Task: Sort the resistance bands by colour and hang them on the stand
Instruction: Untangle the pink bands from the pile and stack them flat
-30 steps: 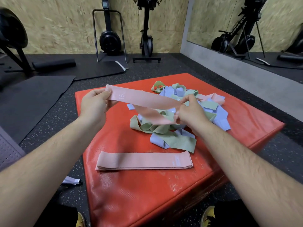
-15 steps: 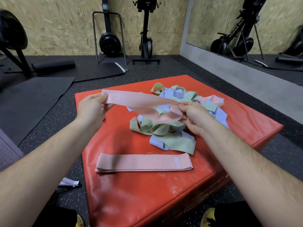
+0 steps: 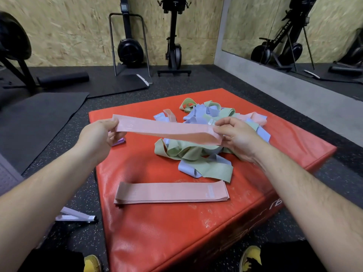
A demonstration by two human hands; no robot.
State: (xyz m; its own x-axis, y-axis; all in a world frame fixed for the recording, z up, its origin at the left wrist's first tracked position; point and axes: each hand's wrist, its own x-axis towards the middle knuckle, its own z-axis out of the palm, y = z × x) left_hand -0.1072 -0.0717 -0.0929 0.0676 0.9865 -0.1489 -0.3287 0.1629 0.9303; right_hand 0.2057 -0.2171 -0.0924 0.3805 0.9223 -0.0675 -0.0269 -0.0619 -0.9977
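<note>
A pink resistance band (image 3: 167, 128) is stretched flat between my hands above the red padded box (image 3: 149, 232). My left hand (image 3: 98, 134) pinches its left end and my right hand (image 3: 235, 134) pinches its right end. Below it lies a tangled heap of green, lilac and pink bands (image 3: 198, 154). Near the box's front edge a flat stack of pink bands (image 3: 170, 192) lies lengthwise. A lilac band (image 3: 118, 142) peeks out under my left hand. No stand for hanging is recognisable.
A white and lilac object (image 3: 76, 216) lies on the speckled floor left of the box. Black mats (image 3: 39, 118) and exercise machines (image 3: 129, 46) stand at the back. A mirror (image 3: 294, 36) lines the right wall. My yellow shoes (image 3: 251, 258) touch the box's front.
The pink band was twisted and sagging at its right end; now it is pulled out flat and straight between my hands, and my right hand has moved a little to the right.
</note>
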